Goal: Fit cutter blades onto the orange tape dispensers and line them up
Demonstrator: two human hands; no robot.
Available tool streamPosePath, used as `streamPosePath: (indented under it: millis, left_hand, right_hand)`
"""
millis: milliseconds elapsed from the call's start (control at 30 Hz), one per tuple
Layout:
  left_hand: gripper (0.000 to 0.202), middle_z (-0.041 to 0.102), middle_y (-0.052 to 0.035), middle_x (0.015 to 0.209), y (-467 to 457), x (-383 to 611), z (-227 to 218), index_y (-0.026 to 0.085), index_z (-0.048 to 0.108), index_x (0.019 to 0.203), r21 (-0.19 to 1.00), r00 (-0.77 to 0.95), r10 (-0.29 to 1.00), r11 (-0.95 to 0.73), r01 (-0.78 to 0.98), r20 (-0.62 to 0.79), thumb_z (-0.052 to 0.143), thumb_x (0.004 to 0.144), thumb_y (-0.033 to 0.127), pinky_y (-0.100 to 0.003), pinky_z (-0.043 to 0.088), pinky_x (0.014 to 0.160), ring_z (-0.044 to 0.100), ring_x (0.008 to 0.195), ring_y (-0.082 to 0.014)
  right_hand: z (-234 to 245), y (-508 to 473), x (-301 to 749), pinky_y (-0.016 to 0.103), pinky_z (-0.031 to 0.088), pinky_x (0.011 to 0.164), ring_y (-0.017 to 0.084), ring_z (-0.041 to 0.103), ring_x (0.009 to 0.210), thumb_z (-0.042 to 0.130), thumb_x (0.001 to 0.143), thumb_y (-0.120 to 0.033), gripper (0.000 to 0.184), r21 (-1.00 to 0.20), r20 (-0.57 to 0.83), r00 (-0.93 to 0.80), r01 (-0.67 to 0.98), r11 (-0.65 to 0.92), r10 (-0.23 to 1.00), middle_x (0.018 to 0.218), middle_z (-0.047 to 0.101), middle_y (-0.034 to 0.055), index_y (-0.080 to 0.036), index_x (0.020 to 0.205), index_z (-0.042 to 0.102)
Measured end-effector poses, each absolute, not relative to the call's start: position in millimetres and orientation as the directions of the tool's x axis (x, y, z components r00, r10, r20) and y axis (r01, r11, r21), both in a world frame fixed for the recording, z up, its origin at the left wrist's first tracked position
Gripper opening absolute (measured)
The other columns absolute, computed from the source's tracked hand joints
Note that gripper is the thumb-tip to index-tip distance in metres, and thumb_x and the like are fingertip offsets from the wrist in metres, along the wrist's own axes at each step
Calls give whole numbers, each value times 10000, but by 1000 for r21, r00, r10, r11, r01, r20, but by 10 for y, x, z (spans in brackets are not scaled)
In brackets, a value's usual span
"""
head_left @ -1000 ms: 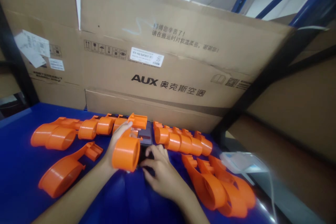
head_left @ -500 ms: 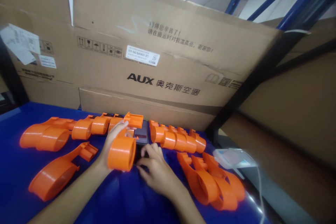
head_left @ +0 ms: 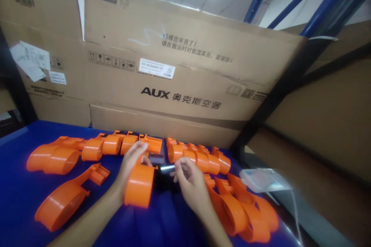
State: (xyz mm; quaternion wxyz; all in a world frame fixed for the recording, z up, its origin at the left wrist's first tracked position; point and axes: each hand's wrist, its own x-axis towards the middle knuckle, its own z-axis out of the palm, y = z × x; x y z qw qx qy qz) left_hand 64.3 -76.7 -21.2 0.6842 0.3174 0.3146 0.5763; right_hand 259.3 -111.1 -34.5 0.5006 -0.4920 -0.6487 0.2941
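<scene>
My left hand is closed round an orange plastic piece with a wide ring below and a boxy clip end above. To its right, my right hand pinches a short, shiny metal rod. The rod lies level and its left end points at a small tab on the orange piece. I cannot tell whether the two touch. Behind the hands lies a dark flat box, partly covered. A dark shape below the rod is too dim to make out.
More orange pieces stand in a row on the blue surface, with others at right and a single one at near left. A clear plastic case with a white cable sits at the right edge. A cardboard wall closes the back.
My right hand has moved right and up, and the metal rod now shows in its fingers. The orange piece in my left hand sits slightly lower. The camera view has shifted a little.
</scene>
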Motion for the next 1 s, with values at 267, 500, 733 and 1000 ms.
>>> streamPosePath:
  millis: [267,500,733,1000]
  left_hand:
    - [429,640,17,483,-776,725,-318,216,552,921,910,78,997,12,-415,23,740,748,559,-173,367,435,557,393,-120]
    - [502,618,12,430,-709,741,-340,193,588,918,913,70,997,69,-401,-45,770,680,596,-189,354,429,572,383,-146]
    - [481,667,2,519,-796,782,-330,205,567,948,890,79,995,95,-446,-66,753,720,586,-194,375,442,544,393,-124]
    - [465,722,-8,690,-951,865,-310,200,582,1088,882,69,997,61,-468,-33,759,772,491,-198,417,497,603,488,-119]
  right_hand:
    - [-240,-1110,2620,210,463,435,115,561,478,693,848,-551,360,-972,198,94,-110,207,976,637,657,-12,-205,883,599]
    - [107,-901,2578,167,385,355,77,489,399,696,851,-537,347,-949,245,114,-174,263,963,595,619,-50,-214,895,577]
    - [-7,-739,2514,192,461,416,96,553,488,755,816,-467,302,-913,325,167,-201,355,931,660,634,-21,-198,893,640]
    - [-197,-783,2605,231,510,473,120,602,526,744,846,-415,244,-896,353,198,-211,391,914,715,680,0,-206,924,645]
